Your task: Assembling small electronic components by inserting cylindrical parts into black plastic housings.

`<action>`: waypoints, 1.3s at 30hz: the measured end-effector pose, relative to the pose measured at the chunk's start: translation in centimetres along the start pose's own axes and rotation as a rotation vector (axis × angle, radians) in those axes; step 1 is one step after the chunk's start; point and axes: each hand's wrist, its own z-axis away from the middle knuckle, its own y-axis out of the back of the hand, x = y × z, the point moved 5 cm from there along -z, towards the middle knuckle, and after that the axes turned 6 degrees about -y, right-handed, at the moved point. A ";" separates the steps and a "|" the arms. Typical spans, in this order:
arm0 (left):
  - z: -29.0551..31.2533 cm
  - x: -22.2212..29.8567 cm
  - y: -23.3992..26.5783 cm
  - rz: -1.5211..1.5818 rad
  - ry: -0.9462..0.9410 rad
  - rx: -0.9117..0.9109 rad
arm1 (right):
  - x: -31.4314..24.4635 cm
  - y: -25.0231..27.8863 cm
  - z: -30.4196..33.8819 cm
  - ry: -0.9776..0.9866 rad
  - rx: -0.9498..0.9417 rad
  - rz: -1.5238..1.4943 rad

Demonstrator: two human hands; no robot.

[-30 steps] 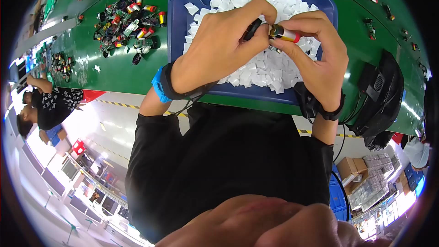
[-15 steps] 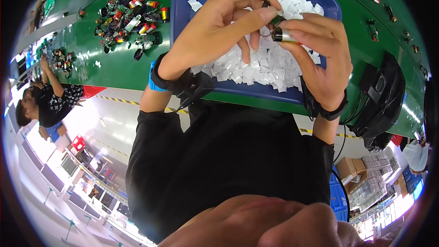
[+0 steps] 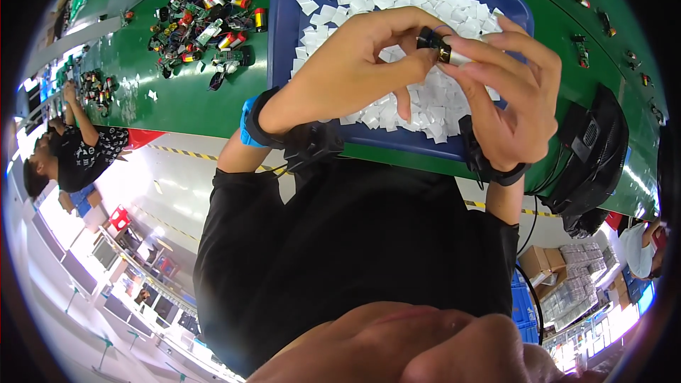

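Note:
Above the blue tray (image 3: 281, 28), my left hand (image 3: 355, 64) pinches a small black round part (image 3: 427, 38) between thumb and forefinger. My right hand (image 3: 518, 96) grips a small cylindrical battery (image 3: 457, 59) with a silvery-white wrap and a dark end. That dark end sits right against the black part; whether they are joined is too small to tell. A thin wire (image 3: 444, 28) shows by them. Many small white square pieces (image 3: 425, 110) lie loose in the tray below both hands. Fingers partly cover both held parts.
Left of the tray, a pile of small circuit boards with batteries (image 3: 206, 28) lies on the green table (image 3: 191, 103). Similar assemblies (image 3: 582, 50) lie spaced out at right. A black bag-like item (image 3: 592, 149) with cables rests at the table's right. A co-worker (image 3: 78, 149) sits far left.
Both hands have come lower and slightly right. The black part and the battery are now close together, and the green board seen between them earlier is hidden.

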 end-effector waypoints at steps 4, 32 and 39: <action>0.0 0.7 0.3 -0.037 -0.058 -0.026 | 1.3 0.2 0.3 -0.048 0.005 -0.093; 0.4 1.5 0.1 -0.414 -0.529 0.144 | 1.7 -1.2 1.9 -0.903 -0.054 -0.721; 0.7 2.8 -0.5 -0.811 -0.649 0.178 | 2.1 -1.6 2.5 -1.047 -0.094 -0.963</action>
